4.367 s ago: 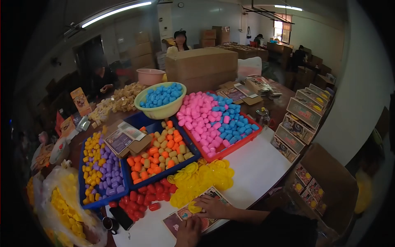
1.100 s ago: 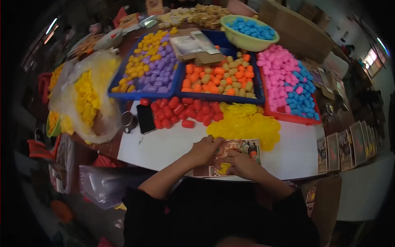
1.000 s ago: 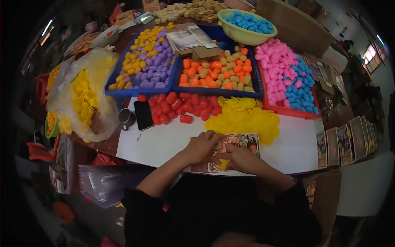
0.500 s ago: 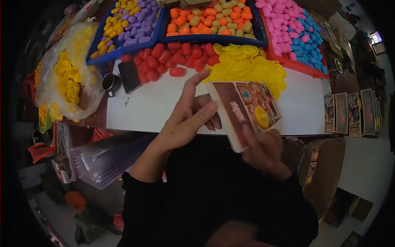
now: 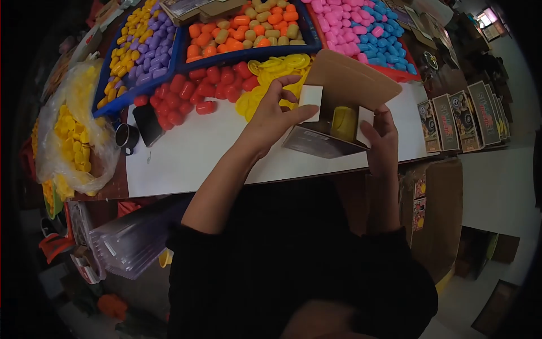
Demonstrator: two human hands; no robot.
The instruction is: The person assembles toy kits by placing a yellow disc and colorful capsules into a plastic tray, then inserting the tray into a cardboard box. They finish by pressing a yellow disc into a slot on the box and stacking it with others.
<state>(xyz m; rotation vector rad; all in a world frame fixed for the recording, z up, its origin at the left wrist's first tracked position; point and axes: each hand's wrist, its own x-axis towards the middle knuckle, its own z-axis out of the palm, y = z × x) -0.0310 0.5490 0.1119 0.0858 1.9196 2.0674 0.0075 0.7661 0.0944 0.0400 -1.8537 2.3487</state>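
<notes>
Carton (image 5: 339,121) held open in both hands: left hand (image 5: 275,116) grips one flap, right hand (image 5: 381,138) the other; closing the flaps looks next.

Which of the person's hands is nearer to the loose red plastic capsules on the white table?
Left. The left hand grips the open cardboard box beside the red plastic capsules; the right hand holds the box's far side, farther away.
</notes>
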